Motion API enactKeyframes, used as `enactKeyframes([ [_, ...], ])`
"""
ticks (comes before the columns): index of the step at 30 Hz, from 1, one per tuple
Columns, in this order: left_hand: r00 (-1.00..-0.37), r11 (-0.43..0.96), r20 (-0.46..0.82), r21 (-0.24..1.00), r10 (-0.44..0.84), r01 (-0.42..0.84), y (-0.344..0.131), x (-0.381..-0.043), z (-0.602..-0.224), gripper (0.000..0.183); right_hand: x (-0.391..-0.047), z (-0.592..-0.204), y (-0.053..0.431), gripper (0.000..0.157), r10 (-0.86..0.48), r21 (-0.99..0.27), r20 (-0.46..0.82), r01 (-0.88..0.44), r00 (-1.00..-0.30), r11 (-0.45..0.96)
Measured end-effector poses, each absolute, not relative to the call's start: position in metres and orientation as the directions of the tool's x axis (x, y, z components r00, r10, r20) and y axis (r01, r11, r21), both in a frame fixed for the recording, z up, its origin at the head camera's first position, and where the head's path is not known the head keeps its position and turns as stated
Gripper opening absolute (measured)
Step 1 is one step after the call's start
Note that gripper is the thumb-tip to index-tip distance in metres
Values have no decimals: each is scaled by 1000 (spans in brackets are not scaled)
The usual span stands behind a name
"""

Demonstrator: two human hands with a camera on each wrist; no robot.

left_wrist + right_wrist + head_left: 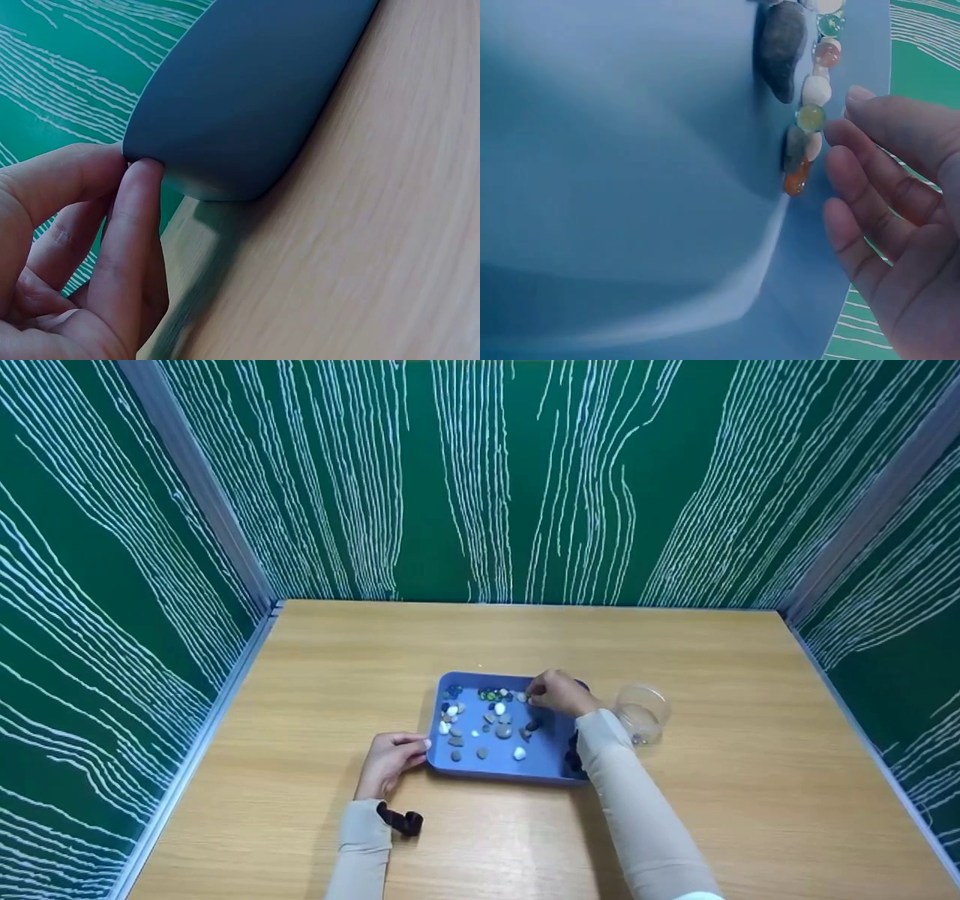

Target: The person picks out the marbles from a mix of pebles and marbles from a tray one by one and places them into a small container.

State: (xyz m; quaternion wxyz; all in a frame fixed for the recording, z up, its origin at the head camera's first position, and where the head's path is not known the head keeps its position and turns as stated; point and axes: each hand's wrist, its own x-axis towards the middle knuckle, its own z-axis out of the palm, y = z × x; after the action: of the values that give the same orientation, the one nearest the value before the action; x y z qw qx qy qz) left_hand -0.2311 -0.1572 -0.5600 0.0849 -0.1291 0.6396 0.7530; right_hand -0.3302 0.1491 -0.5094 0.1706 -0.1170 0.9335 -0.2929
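A blue tray (551, 772) lies on the table, holding several pebbles and glass marbles. My left hand (394, 761) pinches the rim at its near left corner; in the left wrist view the thumb and a finger (135, 217) grip the tray wall (232, 90). My right hand (559, 691) is over the far side of the tray. In the right wrist view its loosely bent fingers (847, 172) stand beside a row with a yellowish marble (811, 118), an orange piece (796, 178) and white pebbles; nothing shows between them. A dark grey stone (782, 45) lies by that row.
A clear round container (643, 712) stands right of the tray, with small things at its bottom. Dark pieces (574, 754) lie at the tray's right end, partly behind the right sleeve. A dark strap (405, 821) hangs by the left wrist. Green walls (465, 510) enclose the table.
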Motion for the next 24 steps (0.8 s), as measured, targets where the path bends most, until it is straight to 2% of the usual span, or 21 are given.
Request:
enactKeyframes([
  [6,-956,-179,-294,942,-24,-285,-157,-232,-563,29,-328,-511,149,19,-349,-566,-206,-180,-914,804],
  [13,-955,-169,-296,943,-25,-288,-158,-232,-562,30,-328,-513,148,21,-325,-567,-223,-149,-919,810],
  [24,-954,-171,-301,941,-21,-293,-158,-232,-560,31,-328,-517,145,18,-284,-550,-177,-145,-942,822],
])
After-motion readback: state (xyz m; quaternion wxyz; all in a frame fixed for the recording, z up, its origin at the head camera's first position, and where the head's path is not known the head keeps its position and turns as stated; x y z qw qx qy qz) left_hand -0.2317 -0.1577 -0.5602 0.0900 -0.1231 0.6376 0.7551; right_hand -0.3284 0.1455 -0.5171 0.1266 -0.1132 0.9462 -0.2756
